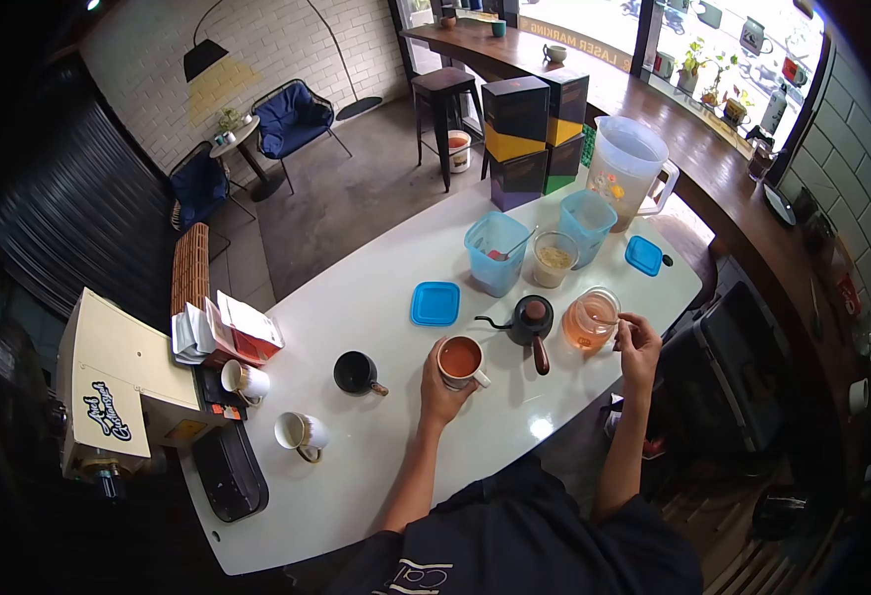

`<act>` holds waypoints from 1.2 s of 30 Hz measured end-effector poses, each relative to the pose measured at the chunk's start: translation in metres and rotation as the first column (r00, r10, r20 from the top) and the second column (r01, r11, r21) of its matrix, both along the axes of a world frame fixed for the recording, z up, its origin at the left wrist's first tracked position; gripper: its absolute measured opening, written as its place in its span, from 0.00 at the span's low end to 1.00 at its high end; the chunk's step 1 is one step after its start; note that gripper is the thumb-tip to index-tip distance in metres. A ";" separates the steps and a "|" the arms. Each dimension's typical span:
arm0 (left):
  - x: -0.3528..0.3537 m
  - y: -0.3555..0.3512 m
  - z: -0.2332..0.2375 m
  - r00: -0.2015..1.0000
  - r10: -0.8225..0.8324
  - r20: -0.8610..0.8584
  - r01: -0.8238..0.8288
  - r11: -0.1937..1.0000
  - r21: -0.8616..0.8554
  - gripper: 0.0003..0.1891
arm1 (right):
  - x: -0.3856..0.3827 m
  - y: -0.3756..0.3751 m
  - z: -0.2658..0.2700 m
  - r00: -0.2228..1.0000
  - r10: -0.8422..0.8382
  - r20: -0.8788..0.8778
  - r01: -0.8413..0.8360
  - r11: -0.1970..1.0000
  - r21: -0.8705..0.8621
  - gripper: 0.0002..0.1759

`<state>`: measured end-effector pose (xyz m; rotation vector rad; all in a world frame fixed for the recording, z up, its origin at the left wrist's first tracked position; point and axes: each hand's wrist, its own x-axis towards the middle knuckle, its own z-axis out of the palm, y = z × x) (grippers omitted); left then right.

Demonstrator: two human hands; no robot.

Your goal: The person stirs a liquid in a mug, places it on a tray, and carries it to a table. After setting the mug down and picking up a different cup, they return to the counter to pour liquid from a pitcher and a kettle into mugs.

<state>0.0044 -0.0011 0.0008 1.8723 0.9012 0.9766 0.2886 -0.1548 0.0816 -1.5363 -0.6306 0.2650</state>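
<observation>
A white mug (461, 358) of reddish-brown liquid sits within the curled fingers of my left hand (445, 390). My right hand (639, 347) pinches the thin handle of what looks like a spoon (606, 319), whose lower end dips into a glass jar (591, 323) of pinkish liquid. Between my hands stands a dark gooseneck kettle (532, 319) with a wooden handle. Left of the white mug is a black cup (357, 373) with a wooden handle. A blue square lid (435, 303) lies flat beyond my left hand.
Behind the kettle are a blue tub (496, 260) with a spoon, a glass of pale contents (555, 260), another blue tub (586, 226) and a large pitcher (631, 169). Stacked boxes (517, 139) rise at the far edge. White mugs (297, 433) and a cream machine (118, 387) stand left.
</observation>
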 end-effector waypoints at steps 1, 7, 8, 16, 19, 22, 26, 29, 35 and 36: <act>0.000 0.000 0.001 1.000 0.000 0.003 0.000 1.000 -0.002 0.50 | -0.001 0.000 0.003 1.000 -0.005 0.004 0.005 1.000 0.029 0.07; 0.001 -0.001 -0.002 0.999 0.013 0.032 -0.012 1.000 -0.027 0.50 | -0.012 0.005 0.011 0.995 0.091 0.032 -0.093 0.993 0.066 0.07; 0.001 -0.002 -0.001 0.999 0.015 0.043 -0.014 1.000 -0.024 0.50 | -0.016 0.007 0.012 0.995 0.093 0.030 -0.095 0.993 0.065 0.07; 0.001 -0.001 -0.001 1.000 0.009 0.022 -0.008 0.999 -0.042 0.50 | -0.045 0.015 0.021 0.962 0.270 0.048 -0.270 0.963 -0.003 0.06; 0.002 -0.001 0.000 0.999 0.017 0.029 -0.016 0.998 -0.064 0.50 | -0.048 0.013 0.019 0.941 0.334 0.060 -0.329 0.940 -0.088 0.07; 0.003 -0.011 0.007 0.995 0.087 -0.046 -0.090 0.994 -0.060 0.51 | -0.050 0.011 0.017 0.906 0.422 0.027 -0.416 0.901 -0.122 0.07; 0.005 -0.024 0.005 0.984 0.176 -0.008 -0.176 0.983 -0.054 0.53 | -0.049 0.016 0.007 0.834 0.551 -0.011 -0.546 0.824 -0.153 0.08; 0.007 -0.039 0.004 0.965 0.236 0.116 -0.221 0.967 -0.127 0.53 | -0.051 0.027 0.010 0.750 0.655 -0.095 -0.661 0.738 -0.134 0.10; 0.006 -0.087 0.015 0.780 0.536 0.323 -0.400 0.824 -0.400 0.44 | -0.046 0.057 0.001 0.524 0.837 -0.156 -0.846 0.492 -0.205 0.11; 0.005 -0.097 0.021 0.719 0.565 0.404 -0.356 0.799 -0.485 0.40 | -0.049 0.058 0.005 0.481 0.854 -0.197 -0.874 0.449 -0.184 0.11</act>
